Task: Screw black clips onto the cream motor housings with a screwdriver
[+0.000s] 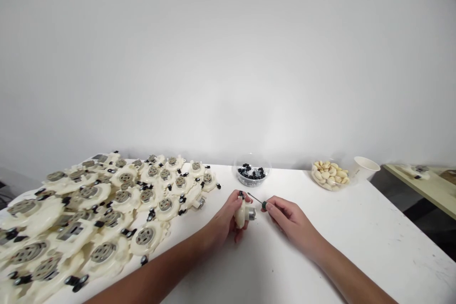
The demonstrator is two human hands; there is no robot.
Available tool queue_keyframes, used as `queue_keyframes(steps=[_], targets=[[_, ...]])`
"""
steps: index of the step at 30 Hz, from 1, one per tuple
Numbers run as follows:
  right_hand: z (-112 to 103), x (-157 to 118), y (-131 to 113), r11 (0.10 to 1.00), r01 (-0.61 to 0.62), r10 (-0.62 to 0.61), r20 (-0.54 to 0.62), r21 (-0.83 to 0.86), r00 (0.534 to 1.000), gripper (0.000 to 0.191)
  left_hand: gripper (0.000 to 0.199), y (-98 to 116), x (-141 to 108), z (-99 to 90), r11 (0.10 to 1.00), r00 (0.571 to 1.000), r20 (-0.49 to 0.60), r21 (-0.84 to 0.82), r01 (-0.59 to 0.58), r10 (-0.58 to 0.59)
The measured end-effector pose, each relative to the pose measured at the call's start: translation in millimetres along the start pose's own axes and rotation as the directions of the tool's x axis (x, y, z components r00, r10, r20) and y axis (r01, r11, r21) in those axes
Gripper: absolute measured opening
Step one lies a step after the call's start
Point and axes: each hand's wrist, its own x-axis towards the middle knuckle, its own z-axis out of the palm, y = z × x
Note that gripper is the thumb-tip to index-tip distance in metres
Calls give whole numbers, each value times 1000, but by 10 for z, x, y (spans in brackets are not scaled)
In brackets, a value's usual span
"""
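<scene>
Near the middle of the white table, my left hand (228, 214) is closed around a cream plastic housing (240, 215). A silver motor (251, 214) sticks out of its right side, and a small black piece sits at its top. My right hand (290, 216) grips a screwdriver (264, 204) by its dark green handle. The thin shaft points up and left, its tip close to the top of the housing; whether they touch is hard to tell. Part of the housing is hidden behind my left fingers.
Many similar cream motor housings (103, 251) cover the table's left side. Behind my hands stands a clear bowl (252, 182) of black and silver small parts. Farther right are a clear bowl of cream discs (330, 175) and a white paper cup (364, 167). A wall rises behind.
</scene>
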Motion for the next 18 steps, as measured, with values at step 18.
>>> queue_keyframes(steps=[18], targets=[[9,-19,32,986,-100,98,22,133,995,41,30,91,-39,-157,694,928,-117,698,-177,355]])
